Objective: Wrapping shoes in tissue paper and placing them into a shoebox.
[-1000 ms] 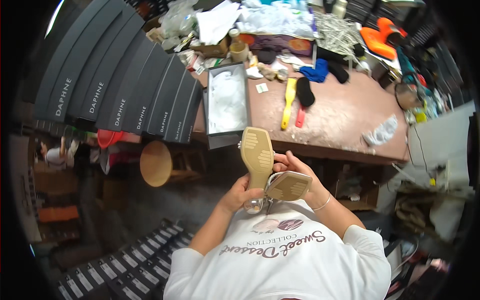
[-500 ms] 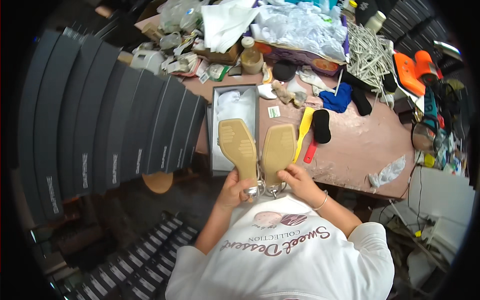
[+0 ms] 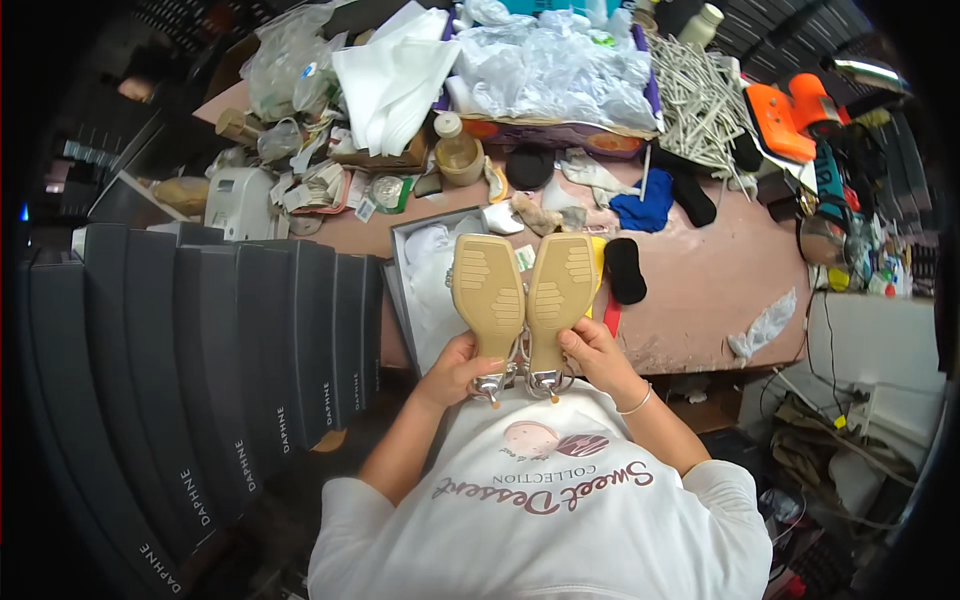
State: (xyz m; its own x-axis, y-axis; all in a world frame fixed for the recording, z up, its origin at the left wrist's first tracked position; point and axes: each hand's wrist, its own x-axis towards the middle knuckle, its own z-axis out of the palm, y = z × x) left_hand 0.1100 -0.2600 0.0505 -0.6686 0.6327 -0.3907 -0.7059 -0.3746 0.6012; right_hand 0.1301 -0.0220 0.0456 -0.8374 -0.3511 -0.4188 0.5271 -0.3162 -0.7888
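Observation:
Two sandals with tan soles and silvery heels are held side by side, soles facing up. My left hand is closed round the heel end of the left sandal. My right hand grips the right sandal near its heel, thumb on the sole. Their straps are mostly hidden underneath. Behind the left sandal, an open grey shoebox with white tissue paper in it lies on the table. A yellow tool and a red one are partly covered by the right sandal.
Dark grey shoeboxes stand in a row at the left. On the pink table lie a black pad, a blue cloth and a crumpled plastic bag. Farther back are a jar, white sticks and an orange tool.
The two sandals have come closer together and more parallel, the left one turned upright. Both hands keep their hold. The whole view has shifted, with the table's far side lower.

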